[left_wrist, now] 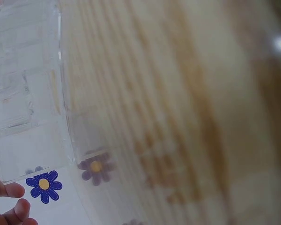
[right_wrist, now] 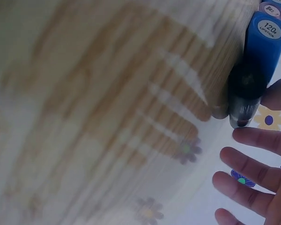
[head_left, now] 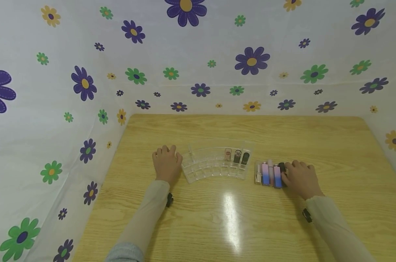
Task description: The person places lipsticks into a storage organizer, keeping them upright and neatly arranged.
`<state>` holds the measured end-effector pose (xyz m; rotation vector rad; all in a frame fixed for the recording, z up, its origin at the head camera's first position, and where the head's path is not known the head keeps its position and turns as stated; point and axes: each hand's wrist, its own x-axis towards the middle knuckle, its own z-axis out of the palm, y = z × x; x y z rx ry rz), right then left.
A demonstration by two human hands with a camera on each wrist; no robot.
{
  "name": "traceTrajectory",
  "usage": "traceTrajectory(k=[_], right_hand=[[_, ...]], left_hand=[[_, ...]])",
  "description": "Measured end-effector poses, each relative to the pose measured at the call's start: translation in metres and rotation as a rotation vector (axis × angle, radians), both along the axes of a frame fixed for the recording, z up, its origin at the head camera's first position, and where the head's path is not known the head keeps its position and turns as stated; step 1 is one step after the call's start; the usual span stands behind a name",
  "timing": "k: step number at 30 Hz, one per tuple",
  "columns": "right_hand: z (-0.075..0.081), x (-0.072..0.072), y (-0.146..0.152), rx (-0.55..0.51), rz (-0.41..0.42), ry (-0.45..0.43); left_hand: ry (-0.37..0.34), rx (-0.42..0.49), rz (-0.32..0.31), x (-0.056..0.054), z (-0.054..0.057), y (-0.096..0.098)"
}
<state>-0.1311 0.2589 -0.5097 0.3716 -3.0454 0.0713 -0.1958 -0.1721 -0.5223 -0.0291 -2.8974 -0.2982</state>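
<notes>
A clear fan-shaped lipstick organizer (head_left: 207,173) lies on the table. My left hand (head_left: 167,163) is beside its left end, fingers loosely bent and holding nothing; its fingertips (left_wrist: 18,211) show at the left wrist view's edge. Right of the organizer, several lipsticks lie side by side: a clear-capped one (head_left: 258,174), a pink-and-blue one (head_left: 265,174), a pale pink tube (head_left: 271,171) and another pink-and-blue one (head_left: 278,177). At the row's right end is a black lipstick (right_wrist: 246,91). My right hand (head_left: 302,178) reaches it, thumb against its side, the other fingers spread and fairly straight.
Three lipsticks stand in the organizer's right-hand slots: a pinkish one (head_left: 228,154), a dark patterned one (head_left: 237,156) and a dark one (head_left: 246,158). The wood-grain table (head_left: 198,225) meets a flower-printed white sheet (head_left: 217,43) at the back and sides.
</notes>
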Motion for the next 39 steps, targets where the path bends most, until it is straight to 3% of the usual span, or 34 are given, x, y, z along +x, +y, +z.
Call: traceTrajectory(k=[4,14,28,39], right_hand=[[0.001,-0.001,0.001,-0.017,-0.017,-0.045],[-0.004,-0.001,0.007,-0.045,-0.030,-0.029],[0.000,-0.006,0.007,-0.019,-0.038,-0.096],[0.000,-0.009,0.010,-0.019,-0.047,-0.057]], left_hand=[[-0.012,0.004,0.001,0.001,0.000,0.000],[-0.024,0.021,0.001,0.003,0.003,0.001],[-0.055,0.025,0.005,0.003,0.002,0.000],[0.033,0.020,-0.007,-0.001,-0.006,-0.002]])
